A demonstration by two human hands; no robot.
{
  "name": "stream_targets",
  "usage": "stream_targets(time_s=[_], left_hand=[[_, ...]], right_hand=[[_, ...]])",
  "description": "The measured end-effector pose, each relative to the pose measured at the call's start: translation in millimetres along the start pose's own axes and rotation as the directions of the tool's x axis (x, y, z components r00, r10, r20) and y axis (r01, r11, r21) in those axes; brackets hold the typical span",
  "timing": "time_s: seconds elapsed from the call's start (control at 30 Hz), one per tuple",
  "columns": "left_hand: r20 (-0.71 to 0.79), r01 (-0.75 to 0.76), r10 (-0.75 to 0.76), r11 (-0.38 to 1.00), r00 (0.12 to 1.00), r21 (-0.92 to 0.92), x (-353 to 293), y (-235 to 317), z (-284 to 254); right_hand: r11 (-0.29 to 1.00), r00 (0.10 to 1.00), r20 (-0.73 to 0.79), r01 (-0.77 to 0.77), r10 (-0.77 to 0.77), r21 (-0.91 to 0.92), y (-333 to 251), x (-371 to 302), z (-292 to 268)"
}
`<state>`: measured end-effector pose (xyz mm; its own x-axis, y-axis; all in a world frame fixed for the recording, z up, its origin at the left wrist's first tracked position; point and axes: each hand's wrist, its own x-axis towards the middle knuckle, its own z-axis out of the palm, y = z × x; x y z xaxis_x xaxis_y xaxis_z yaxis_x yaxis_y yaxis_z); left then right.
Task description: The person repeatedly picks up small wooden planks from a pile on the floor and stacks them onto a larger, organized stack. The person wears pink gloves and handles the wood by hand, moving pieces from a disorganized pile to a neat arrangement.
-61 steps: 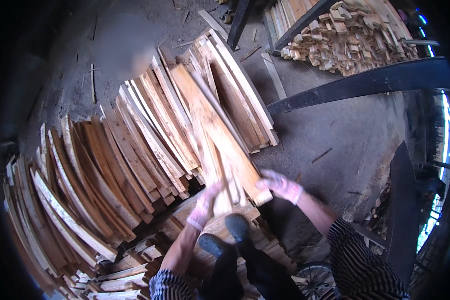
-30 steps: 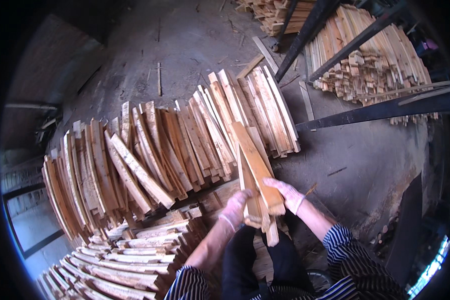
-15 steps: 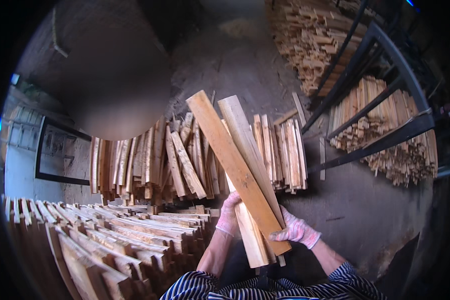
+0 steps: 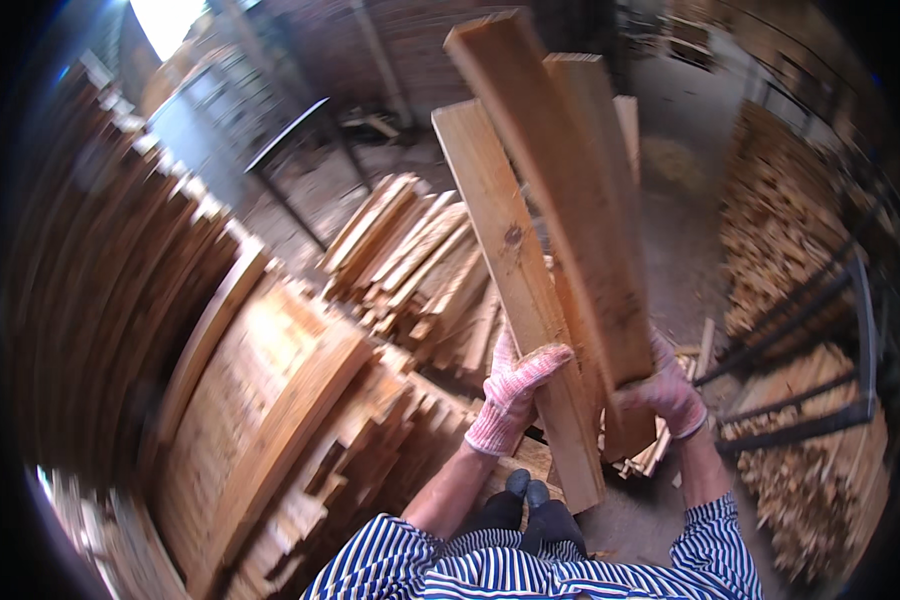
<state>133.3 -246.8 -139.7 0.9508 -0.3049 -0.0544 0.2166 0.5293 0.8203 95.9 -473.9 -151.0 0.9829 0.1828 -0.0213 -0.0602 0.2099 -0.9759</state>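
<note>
Several rough wooden boards stand up in front of me, held between my two hands in pink-and-white knit gloves. My left hand (image 4: pixel 519 392) grips the lower part of a pale board with a dark knot (image 4: pixel 513 236), its thumb lying across the face. On the other side my right hand (image 4: pixel 667 393) is wrapped round the lower end of a thicker brown board (image 4: pixel 588 200), which looks smeared by motion. Behind these a further board (image 4: pixel 576 75) shows at the top. The boards fan slightly apart at their upper ends. Some of the right fingers are hidden behind the wood.
A tall stack of boards (image 4: pixel 270 400) rises close on my left. Beyond it lies a lower pile of planks (image 4: pixel 410 250) near a black metal frame (image 4: pixel 295 210). To the right are more wood piles (image 4: pixel 780 240) and a dark metal rack (image 4: pixel 865 340).
My view has swung to the left, toward the tall stack. The boards have been raised more upright, and their tops are spread differently. Both hands still hold them.
</note>
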Motion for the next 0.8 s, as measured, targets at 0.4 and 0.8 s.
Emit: stream_targets(time_s=[0.4, 0.8], left_hand=[[-0.317, -0.451, 0.610, 0.770, 0.726, 0.450, -161.5, 153.5, -61.7], [-0.780, -0.112, 0.294, 0.954, 0.552, 0.280, -248.2, 313.8, -217.2]], right_hand=[[0.992, 0.710, 0.693, 0.088, -0.126, 0.090, -99.9, 84.4, 233.8], [0.785, 0.540, 0.822, 0.424, 0.183, -0.453, -69.8, 164.2, 461.6]])
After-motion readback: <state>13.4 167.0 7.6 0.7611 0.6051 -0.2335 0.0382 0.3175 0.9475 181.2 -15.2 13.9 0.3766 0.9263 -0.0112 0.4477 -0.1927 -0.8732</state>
